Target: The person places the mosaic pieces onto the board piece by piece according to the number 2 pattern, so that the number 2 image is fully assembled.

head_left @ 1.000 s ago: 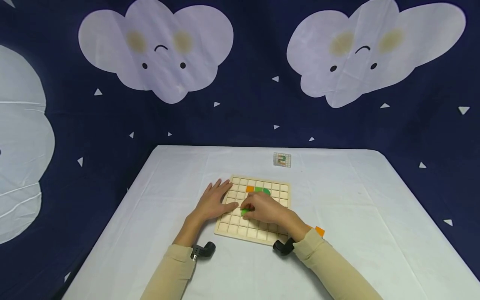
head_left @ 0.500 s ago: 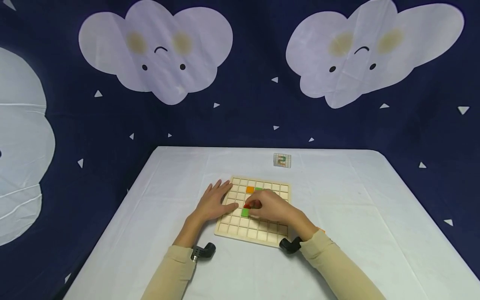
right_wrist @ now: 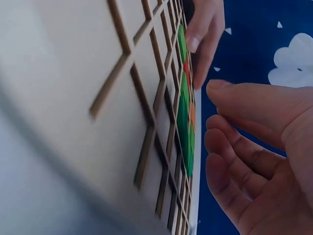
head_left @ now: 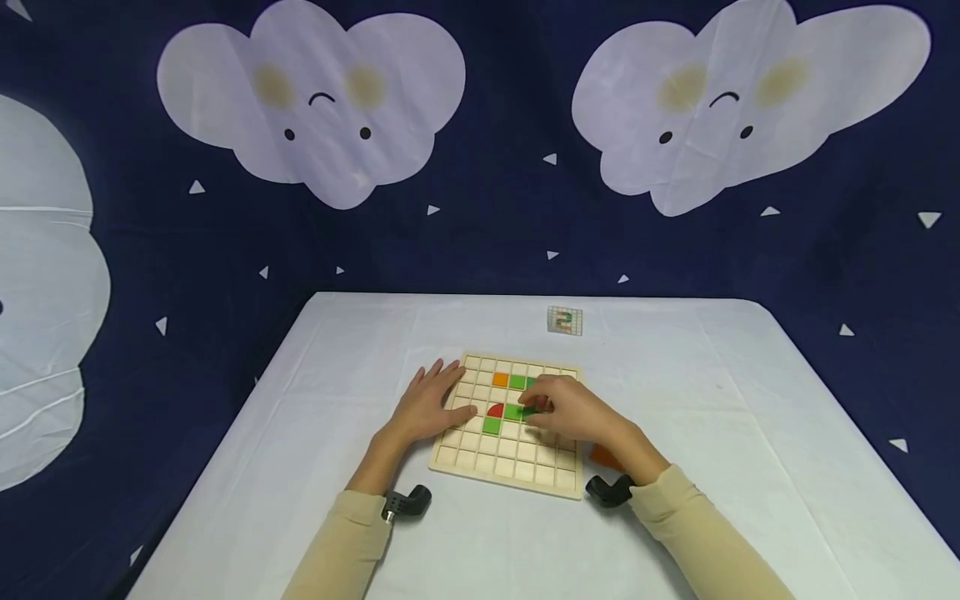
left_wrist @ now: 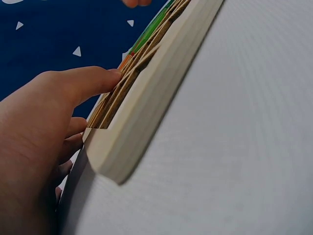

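A wooden grid board (head_left: pixel 465 460) lies on the table. My left hand (head_left: pixel 426 404) rests along its left edge, fingers spread, and in the left wrist view the thumb (left_wrist: pixel 100 81) touches the grid. Over the board's right half, my right hand (head_left: pixel 573 408) hovers with loosely bent fingers. In the right wrist view thumb and fingers stand apart, with nothing seen between them. An orange square tile (head_left: pixel 500 380) and a green square tile (head_left: pixel 517 382) sit in the upper row. Below are a red rounded tile (head_left: pixel 496 411) and green tiles (head_left: pixel 491 426). The right hand partly covers other tiles.
A small card with a coloured grid pattern (head_left: pixel 565 321) stands or lies behind the board. Orange pieces (head_left: pixel 604 457) lie right of the board, partly under the right forearm. A dark blue cloth with clouds hangs behind the white table (head_left: pixel 675 358).
My right hand has shifted right across the board, uncovering the red rounded tile and a green square tile beside it. The left hand has stayed in place.
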`<state>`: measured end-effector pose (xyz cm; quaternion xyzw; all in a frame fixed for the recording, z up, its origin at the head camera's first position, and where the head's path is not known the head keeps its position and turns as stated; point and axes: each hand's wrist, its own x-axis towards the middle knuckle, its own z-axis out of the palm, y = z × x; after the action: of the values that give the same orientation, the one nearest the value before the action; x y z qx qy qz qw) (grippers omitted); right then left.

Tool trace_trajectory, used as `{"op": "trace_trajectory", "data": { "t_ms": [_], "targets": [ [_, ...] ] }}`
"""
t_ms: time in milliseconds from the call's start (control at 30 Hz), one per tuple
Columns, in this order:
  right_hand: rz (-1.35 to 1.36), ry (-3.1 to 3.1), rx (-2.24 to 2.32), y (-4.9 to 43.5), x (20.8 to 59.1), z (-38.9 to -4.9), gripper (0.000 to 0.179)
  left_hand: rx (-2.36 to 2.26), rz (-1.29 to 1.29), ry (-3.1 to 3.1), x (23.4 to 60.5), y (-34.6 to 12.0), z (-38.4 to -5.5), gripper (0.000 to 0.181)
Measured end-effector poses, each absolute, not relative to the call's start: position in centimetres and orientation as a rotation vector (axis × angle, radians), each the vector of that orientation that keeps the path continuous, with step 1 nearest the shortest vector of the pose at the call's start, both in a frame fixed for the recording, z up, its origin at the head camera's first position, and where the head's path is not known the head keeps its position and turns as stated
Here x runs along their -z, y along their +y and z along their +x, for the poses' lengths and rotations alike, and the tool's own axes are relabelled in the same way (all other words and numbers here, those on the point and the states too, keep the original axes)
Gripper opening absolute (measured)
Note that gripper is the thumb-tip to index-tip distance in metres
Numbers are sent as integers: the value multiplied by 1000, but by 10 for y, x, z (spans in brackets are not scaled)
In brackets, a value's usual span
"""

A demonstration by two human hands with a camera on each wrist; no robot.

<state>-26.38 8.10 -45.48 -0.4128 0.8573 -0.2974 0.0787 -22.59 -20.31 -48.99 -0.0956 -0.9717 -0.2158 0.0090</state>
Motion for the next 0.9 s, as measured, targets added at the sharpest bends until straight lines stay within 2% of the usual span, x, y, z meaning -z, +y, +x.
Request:
{"op": "trace_trajectory", "data": {
  "t_ms": [900],
  "targets": [
    [-1084, 2667, 953, 148, 454, -255, 26, 664, -301, -3013, 491, -203, -224, 83]
  ]
}}
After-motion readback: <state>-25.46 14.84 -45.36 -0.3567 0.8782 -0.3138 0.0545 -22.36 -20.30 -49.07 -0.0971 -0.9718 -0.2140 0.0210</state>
